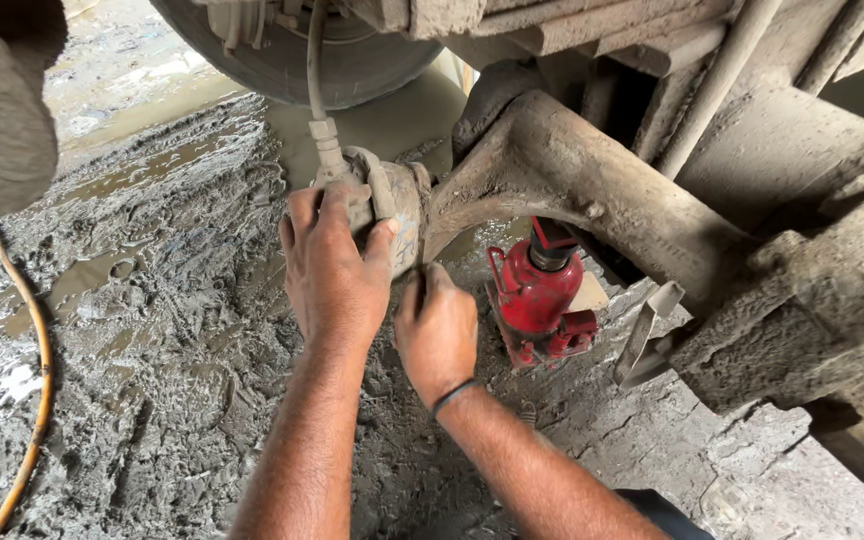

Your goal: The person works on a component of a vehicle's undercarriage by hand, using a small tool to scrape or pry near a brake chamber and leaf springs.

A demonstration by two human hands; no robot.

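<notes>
Red jack [537, 290] beside both hands, muddy ground [152, 330]

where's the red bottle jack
The red bottle jack stands on the muddy ground right of centre, under the mud-caked axle, just right of the right hand.

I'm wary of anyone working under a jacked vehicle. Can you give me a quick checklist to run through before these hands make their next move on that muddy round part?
1. Red bottle jack upright under the mud-caked axle beam: ok.
2. Jack footing on firm ground: cannot tell, wet mud around.
3. Left hand gripping the muddy round metal chamber: ok.
4. Right hand at the chamber's underside: ok; its fingers are hidden.
5. Grey hose joined to the chamber: ok.
6. Backup support stand: cannot tell.
</notes>
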